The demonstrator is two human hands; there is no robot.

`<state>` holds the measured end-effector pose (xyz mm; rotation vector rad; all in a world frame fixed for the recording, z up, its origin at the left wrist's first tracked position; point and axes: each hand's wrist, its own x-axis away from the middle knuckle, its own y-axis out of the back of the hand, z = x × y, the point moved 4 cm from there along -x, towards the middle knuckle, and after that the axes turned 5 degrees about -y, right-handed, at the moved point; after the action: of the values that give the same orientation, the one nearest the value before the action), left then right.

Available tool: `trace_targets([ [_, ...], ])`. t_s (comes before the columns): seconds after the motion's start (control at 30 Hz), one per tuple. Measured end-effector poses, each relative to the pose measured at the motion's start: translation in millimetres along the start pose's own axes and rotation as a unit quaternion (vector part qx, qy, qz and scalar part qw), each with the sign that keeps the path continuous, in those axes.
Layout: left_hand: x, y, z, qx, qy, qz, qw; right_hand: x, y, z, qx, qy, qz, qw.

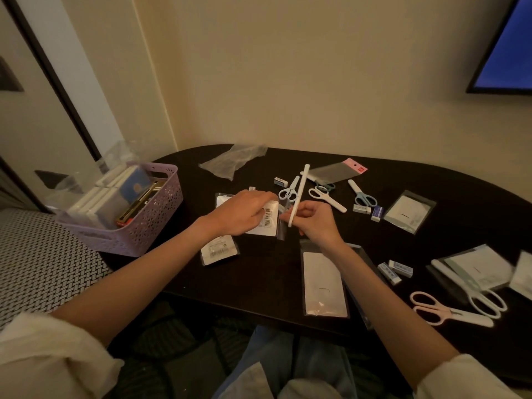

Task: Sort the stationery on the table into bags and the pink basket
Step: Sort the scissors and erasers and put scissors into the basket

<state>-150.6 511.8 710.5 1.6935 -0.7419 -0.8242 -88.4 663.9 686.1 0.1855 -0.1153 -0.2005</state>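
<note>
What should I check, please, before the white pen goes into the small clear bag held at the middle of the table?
1. Right hand grips the white pen: ok.
2. Left hand holds the clear bag with the barcode label: ok.
3. Bag mouth open toward the pen: cannot tell.
4. Pen tip lined up with the mouth: cannot tell.
5. White scissors beside the pen clear of the hands: ok.
6. Pink basket within reach at the left: ok.

Home living room, dark oval table, wall-mounted screen, woven cushion, cream walls
</note>
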Motion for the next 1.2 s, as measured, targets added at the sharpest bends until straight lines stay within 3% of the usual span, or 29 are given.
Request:
trace_targets([
  [0.27, 9, -2, 2, -0.05, -0.032, 0.027, 0.998, -2, 4, 4, 0.007, -0.031, -0.011, 0.999],
  [0.67, 17, -6, 0, -0.043, -0.041, -0.029, 0.998, -2, 4, 0, 0.037, -0.056, -0.049, 0.997],
  [0.87, 21, -2, 19, -0.069, -0.008, -0.04, 0.997, -3, 21, 2, 0.118, -0.007, -0.058, 0.991],
  [1.0, 23, 1, 35, -0.073, 0.028, -0.024, 0.997, 2, 36, 20, 0.259, 0.044, -0.023, 0.965],
  [1.2, 20, 1, 36, -0.068, 0.031, -0.015, 0.997, 16, 38, 49, 0.479, 0.092, 0.029, 0.873],
])
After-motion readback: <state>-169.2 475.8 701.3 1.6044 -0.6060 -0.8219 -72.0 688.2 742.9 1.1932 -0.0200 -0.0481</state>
